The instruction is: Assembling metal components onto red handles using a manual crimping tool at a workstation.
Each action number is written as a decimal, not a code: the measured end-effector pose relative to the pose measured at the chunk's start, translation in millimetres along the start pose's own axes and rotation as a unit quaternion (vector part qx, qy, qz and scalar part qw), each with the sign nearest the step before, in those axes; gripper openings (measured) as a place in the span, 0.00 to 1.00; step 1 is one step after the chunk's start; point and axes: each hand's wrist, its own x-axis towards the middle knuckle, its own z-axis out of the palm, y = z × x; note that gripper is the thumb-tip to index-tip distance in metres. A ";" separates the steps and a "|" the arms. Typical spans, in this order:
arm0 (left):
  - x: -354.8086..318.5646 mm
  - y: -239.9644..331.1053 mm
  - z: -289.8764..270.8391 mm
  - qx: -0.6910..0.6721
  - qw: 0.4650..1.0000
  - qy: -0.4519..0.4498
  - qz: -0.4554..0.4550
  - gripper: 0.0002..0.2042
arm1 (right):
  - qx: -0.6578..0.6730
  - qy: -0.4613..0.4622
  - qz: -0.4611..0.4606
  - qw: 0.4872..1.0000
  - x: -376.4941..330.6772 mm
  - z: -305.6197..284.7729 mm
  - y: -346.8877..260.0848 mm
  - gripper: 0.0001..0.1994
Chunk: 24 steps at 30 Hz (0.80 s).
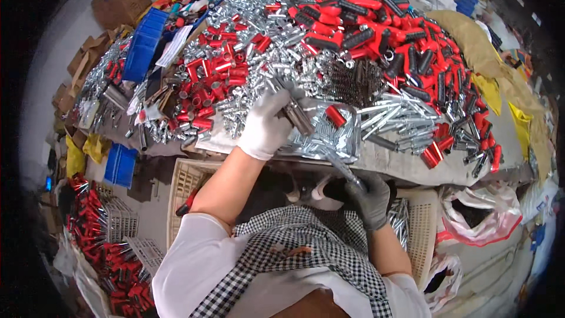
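1. The left hand (268, 122), in a white glove, has its fingers closed around a dark metal tube (300, 119) at the left side of the shallow tray (357, 126); the tube slants, its lower end appearing above the tray's left part.
2. The right hand (369, 200), in a dark grey glove, grips a slim silver metal piece (340, 168) in front of the tray, near its right corner. The piece points away from the person, its far end over the tray's near edge.
3. Inside the tray lie many small silver parts, too fine to tell apart, and one red cylinder (336, 116) toward the back.
4. Directly behind the tray is a heap of dark springs (355, 79); farther behind it, spreading to the right, a large pile of red-and-black handles (376, 29).
5. Left of the tray, beyond the left hand, red tubes (216, 76) lie among loose silver fittings.
6. Right of the tray, long silver rods (400, 112) lie in a loose bundle.
7. Well to the left of the tray, a blue bin (144, 44) stands tilted.
8. Below the tray's level, to its right, is a pale plastic crate (422, 224).
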 end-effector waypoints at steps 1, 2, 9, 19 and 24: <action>-2.7 -3.3 -7.3 0.180 0.978 -0.031 0.097 0.10 | 0.026 0.011 -0.043 0.999 1.1 5.4 -7.6 0.12; -8.2 -5.3 -17.2 0.350 0.916 -0.062 0.187 0.11 | -0.001 0.021 -0.064 0.998 1.5 8.8 -4.9 0.12; -45.0 -3.3 -18.2 0.606 0.714 -0.147 0.318 0.14 | -0.058 0.023 -0.139 0.988 -0.2 16.4 3.0 0.16; -58.7 1.4 -38.3 0.397 0.848 -0.310 -0.165 0.06 | -0.066 -0.131 -0.095 0.985 -4.0 31.9 -28.0 0.30; -69.3 -29.2 -37.4 0.378 0.865 -0.256 -0.208 0.06 | -0.045 -0.245 -0.022 0.968 6.2 35.8 -12.3 0.27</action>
